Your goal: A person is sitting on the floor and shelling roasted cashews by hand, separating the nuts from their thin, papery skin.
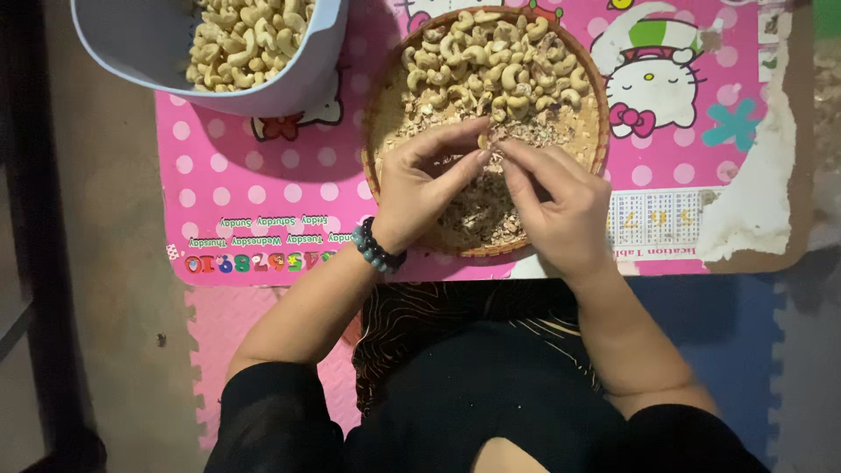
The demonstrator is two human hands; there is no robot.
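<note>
My left hand [420, 184] and my right hand [556, 206] meet over a round woven basket tray [598, 105]. Together their fingertips pinch one small cashew nut [484, 140] at the tray's middle. The far half of the tray holds a heap of cashew nuts [491, 66]. The near half holds brown peeled skins and crumbs [486, 210], partly hidden under my hands. A beaded bracelet [375, 247] sits on my left wrist.
A white plastic basin [289, 88] full of pale cashew nuts stands at the top left. Both containers rest on a pink polka-dot cartoon table top [254, 188] with a torn right edge. Foam floor mats lie below, beside my dark-clothed lap.
</note>
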